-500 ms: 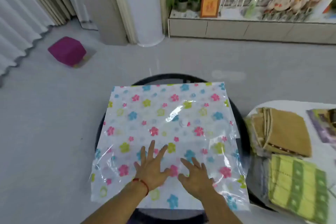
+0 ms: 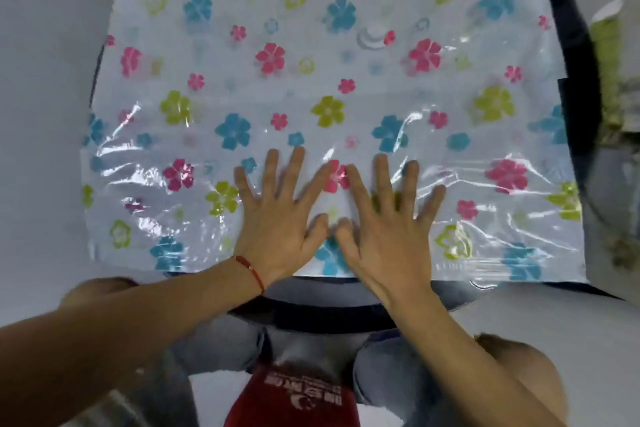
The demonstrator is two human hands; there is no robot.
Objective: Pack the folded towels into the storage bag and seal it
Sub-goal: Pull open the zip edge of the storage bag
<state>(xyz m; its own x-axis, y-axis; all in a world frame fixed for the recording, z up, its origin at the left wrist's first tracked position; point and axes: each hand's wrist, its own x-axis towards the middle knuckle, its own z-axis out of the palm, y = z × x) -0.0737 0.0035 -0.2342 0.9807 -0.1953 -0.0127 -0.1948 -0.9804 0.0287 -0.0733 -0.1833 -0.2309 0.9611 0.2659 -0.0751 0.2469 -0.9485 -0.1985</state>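
Observation:
A clear plastic storage bag (image 2: 311,87) printed with pink, blue and green flowers lies flat over a round black table (image 2: 332,308). A round valve (image 2: 374,33) shows in its upper middle. My left hand (image 2: 277,215), with a red string at the wrist, presses flat on the bag's near middle with fingers spread. Beside it, my right hand (image 2: 384,218) also presses flat with spread fingers; the thumbs almost touch. The bag's near edge (image 2: 485,276) is crinkled. Folded towels (image 2: 613,55) show only as a blurred green-yellow strip at the right edge.
The bag overhangs the table on the left and near sides. My knees in grey jeans (image 2: 391,374) and a red shirt (image 2: 298,399) are below the table's rim. Grey floor (image 2: 41,114) lies to the left.
The view has tilted down and closer to the bag. Both hands have come closer together and now lie flat side by side on the bag's near part.

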